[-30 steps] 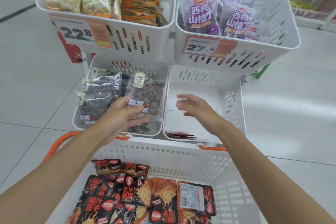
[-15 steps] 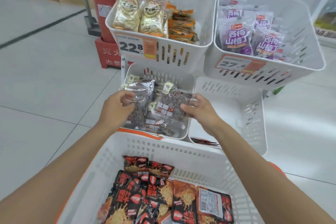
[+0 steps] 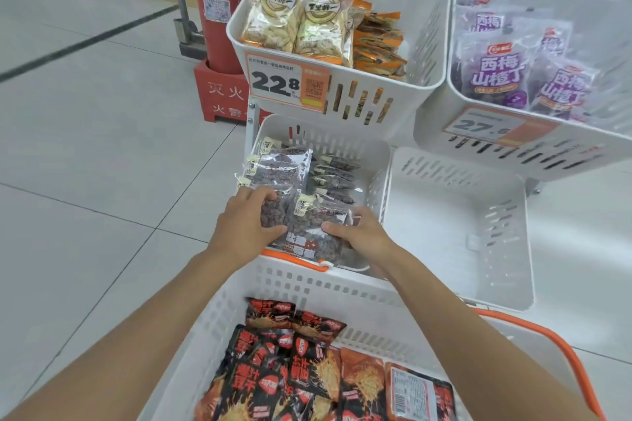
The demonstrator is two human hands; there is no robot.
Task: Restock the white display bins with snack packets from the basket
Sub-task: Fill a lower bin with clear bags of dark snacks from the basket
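the red-and-black packets [image 3: 284, 376] lie in the basket [image 3: 307, 287], none in hand. both grips are in the lower left bin [image 3: 342, 143]: the left grip [image 3: 246, 225] is curled over the clear packets [image 3: 314, 232], and the right grip [image 3: 359, 236] pinches their far edge. this looks like tidying; next, let go and reach back for basket stock.

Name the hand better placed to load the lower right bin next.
Probably the right hand: it holds clear packets next to the lower right bin, while the left hand sits farther away.
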